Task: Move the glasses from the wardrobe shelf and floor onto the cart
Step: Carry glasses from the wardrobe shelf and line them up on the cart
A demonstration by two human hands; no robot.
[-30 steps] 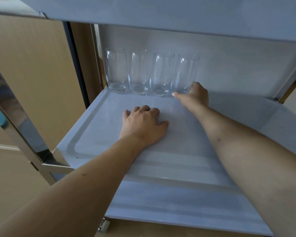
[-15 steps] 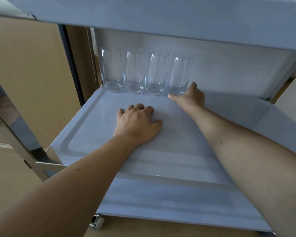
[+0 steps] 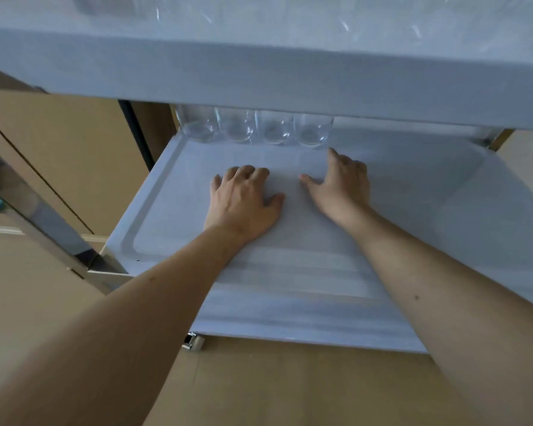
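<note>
Glasses [image 3: 254, 130]: four in a row at back of cart shelf [image 3: 413, 192]. Right hand [image 3: 340, 182] now drawn back off last glass, fingers loose, gripping nothing. Left hand [image 3: 243, 199] flat on shelf, empty. Placement likely finished; free for next fetch.

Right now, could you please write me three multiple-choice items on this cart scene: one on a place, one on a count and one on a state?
1. Where do the glasses stand on the lower cart shelf?
A. at its near edge
B. in a row at its back
C. stacked at its right side

2. How many glasses stand in that row?
A. two
B. four
C. six

3. What is the right hand doing?
A. gripping a glass
B. lying open on the shelf, holding nothing
C. holding the upper shelf

Answers: 1 B, the row lines the back edge; 2 B, four bases show side by side; 3 B, its fingers are spread just short of the rightmost glass.
</note>
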